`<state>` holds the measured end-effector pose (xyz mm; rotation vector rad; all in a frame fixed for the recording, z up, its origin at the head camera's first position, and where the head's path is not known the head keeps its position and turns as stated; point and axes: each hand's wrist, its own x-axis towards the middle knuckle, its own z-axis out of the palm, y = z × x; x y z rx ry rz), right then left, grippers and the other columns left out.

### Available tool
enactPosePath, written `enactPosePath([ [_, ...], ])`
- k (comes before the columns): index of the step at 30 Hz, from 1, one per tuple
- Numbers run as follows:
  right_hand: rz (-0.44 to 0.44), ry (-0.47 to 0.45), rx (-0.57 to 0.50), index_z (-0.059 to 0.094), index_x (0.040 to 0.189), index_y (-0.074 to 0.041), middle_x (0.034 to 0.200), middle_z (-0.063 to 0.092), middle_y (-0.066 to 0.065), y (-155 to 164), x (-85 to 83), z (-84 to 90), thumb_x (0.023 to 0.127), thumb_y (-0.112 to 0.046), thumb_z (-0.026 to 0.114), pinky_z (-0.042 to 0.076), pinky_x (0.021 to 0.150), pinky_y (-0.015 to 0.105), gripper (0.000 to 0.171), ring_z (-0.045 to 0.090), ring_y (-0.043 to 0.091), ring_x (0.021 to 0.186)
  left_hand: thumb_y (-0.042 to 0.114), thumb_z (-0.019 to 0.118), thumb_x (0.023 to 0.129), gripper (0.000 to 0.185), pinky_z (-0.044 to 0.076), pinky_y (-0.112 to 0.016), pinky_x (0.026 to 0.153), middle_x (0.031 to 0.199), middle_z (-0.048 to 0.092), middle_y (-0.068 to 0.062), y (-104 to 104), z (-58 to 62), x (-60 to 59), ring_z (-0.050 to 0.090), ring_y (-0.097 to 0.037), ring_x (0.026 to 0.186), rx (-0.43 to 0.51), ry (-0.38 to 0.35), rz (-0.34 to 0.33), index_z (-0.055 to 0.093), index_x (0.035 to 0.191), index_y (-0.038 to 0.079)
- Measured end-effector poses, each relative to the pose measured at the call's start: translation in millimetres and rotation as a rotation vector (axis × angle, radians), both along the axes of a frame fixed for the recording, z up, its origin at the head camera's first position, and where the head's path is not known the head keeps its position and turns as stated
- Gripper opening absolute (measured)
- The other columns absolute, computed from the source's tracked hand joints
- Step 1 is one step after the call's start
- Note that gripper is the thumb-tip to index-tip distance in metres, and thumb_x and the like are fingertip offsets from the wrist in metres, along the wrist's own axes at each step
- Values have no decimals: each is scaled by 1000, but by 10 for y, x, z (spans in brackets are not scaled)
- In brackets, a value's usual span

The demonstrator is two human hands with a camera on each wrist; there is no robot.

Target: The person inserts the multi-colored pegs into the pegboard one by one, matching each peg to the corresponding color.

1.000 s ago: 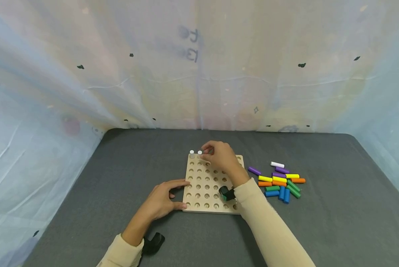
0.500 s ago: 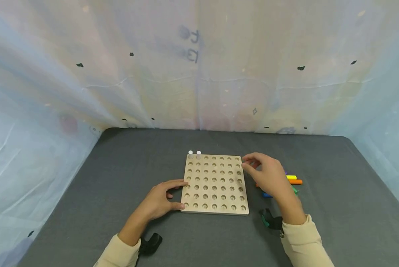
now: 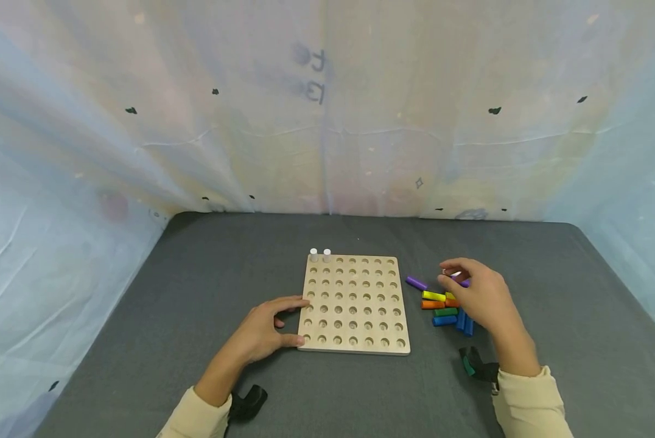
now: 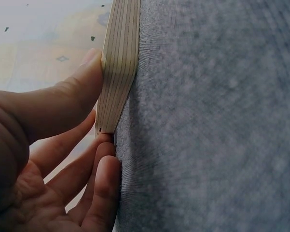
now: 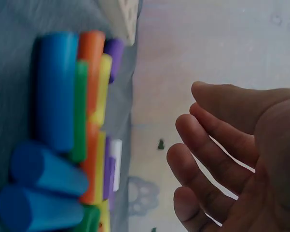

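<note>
A square wooden pegboard [image 3: 355,350] with rows of round holes lies on the dark cloth. Two white pegs [image 3: 327,256] stand upright in its far left corner. My left hand [image 3: 264,328] rests against the board's left side, thumb near the front corner and index finger farther up; the left wrist view has the thumb [image 4: 84,92] against the layered edge. To the right, my right hand [image 3: 483,298] hovers over the loose pegs with fingers spread and slightly bent, nothing between them. A white peg [image 5: 117,164] lies at the far side of that pile, partly hidden by the hand in the head view.
Right of the board lie loose pegs: a purple peg [image 3: 416,283], a yellow peg [image 3: 433,295], an orange peg [image 3: 433,305], a green peg [image 3: 445,312], a blue peg [image 3: 444,320] and several more. A pale patterned curtain [image 3: 371,121] hangs behind the table.
My right hand has moved from the second white peg at the board's far left, rightwards across the board, to above the loose pegs. The left hand has stayed at the board's edge.
</note>
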<state>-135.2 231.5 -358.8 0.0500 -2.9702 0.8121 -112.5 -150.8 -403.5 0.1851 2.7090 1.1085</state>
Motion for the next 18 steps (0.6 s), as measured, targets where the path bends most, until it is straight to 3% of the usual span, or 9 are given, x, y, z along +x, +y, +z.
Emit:
enactPosePath([
  [7,-8,-72,21,66,124,-7,125,61,23,204,-167,-132,98,-27,64,48,84,55,33,56,38,110,18,91,68,64,50,-33,81,140,61,6,0,8,6,60,-12,95,12,13,-17,68,125,34],
  [18,-29,-188,66,67,122,-6,113,63,21,344,-429,-281,96,-32,67,47,80,48,37,55,33,96,19,92,68,63,50,-32,81,139,62,3,-9,21,23,60,-14,96,5,37,-25,69,125,32],
])
